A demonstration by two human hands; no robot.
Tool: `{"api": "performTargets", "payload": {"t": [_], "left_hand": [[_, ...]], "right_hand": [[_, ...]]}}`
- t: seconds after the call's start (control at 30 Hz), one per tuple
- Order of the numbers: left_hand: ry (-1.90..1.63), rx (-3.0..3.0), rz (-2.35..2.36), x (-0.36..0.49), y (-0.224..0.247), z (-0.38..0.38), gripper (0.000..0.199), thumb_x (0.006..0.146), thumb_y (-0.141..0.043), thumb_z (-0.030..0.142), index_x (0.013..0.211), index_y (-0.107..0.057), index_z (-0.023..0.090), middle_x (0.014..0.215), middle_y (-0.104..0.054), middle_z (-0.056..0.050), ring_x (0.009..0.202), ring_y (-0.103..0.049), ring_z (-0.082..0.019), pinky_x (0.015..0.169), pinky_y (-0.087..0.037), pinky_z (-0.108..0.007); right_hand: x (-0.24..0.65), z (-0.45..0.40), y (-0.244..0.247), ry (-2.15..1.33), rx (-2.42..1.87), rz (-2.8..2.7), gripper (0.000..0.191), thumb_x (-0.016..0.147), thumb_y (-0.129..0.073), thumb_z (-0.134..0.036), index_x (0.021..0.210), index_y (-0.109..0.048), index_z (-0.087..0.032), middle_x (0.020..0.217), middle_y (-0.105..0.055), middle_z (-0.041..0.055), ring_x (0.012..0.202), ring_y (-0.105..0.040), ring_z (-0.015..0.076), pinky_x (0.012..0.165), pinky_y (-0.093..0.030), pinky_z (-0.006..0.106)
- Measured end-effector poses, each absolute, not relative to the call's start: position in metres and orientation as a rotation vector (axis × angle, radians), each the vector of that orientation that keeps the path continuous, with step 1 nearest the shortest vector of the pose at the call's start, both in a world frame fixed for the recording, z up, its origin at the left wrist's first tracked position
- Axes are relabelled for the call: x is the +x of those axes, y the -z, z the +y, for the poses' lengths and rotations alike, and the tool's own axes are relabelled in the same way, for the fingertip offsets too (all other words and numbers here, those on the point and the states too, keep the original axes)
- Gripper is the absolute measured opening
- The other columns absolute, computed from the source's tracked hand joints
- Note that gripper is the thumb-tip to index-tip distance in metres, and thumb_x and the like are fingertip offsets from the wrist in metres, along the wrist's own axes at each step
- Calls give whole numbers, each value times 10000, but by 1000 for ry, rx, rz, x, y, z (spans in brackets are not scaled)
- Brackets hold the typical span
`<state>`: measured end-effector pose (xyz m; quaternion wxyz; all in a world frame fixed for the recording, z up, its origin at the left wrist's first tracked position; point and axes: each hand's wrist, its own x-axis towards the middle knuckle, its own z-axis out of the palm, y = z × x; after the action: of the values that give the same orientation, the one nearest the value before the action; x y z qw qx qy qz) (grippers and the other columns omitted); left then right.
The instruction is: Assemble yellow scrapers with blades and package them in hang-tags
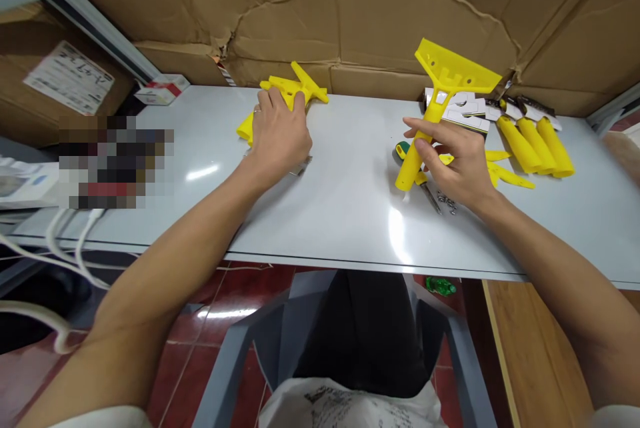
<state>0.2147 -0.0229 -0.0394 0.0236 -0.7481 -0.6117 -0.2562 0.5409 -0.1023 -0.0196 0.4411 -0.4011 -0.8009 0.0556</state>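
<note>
My right hand (457, 158) grips the handle of a yellow scraper-like tool (440, 95), whose wide head points up and away above the table. At the left, my left hand (281, 128) is closed over a pile of yellow parts (314, 87); which piece its fingers hold is hidden. A metal piece (301, 166) shows partly beneath that hand. Below my right hand lie a screwdriver (431, 197) with its handle partly covered, and several small screws (447, 203). Thin yellow pieces (510, 175) rest just right of my right hand.
Several yellow-handled tools (523, 145) lie at the back right, beside white packets (465, 110). A small red and white box (163, 89) stands at the back left. White cables (80, 248) hang over the left edge of the table (340, 235). Cardboard (375, 35) lines the back.
</note>
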Motion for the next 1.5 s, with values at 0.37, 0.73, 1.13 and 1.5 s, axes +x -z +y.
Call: {"api": "performTargets", "payload": {"t": [0.37, 0.73, 1.13, 1.5], "left_hand": [[955, -2309, -1926, 211, 17, -29, 580, 1030, -434, 618, 1435, -604, 240, 1496, -555, -217, 1511, -366, -549, 1177, -286, -817], [1081, -2221, -2148, 129, 41, 36, 1076, 640, -620, 1050, 1383, -641, 272, 1411, -723, -152, 1492, -434, -503, 1125, -270, -712], [1004, -2200, -2240, 136, 30, 27, 1226, 588, -624, 1117, 1433, -604, 230, 1523, -626, -164, 1497, -367, -569, 1180, -206, -813], [2162, -3151, -1530, 251, 17, -35, 636, 844, -830, 741, 1211, -629, 263, 1062, -785, -74, 911, -770, -237, 700, -618, -388]], "right_hand": [[541, -101, 22, -77, -957, -2032, 393, 1079, -594, -271, 1422, -783, -317, 1075, -850, 45, 799, -739, 210, 709, -636, 397], [542, -100, 23, -24, -1022, -2070, 388, 1071, -572, -303, 1386, -799, -291, 1038, -844, 47, 766, -719, 197, 718, -621, 380], [538, -103, 18, -467, -1039, -1943, 321, 1060, -596, -314, 1318, -783, -274, 1136, -823, 60, 962, -784, 217, 773, -669, 368], [516, -106, 14, -875, -892, -1990, 171, 1110, -541, -420, 1248, -534, -320, 1328, -727, 49, 891, -675, 176, 770, -604, 359]]}}
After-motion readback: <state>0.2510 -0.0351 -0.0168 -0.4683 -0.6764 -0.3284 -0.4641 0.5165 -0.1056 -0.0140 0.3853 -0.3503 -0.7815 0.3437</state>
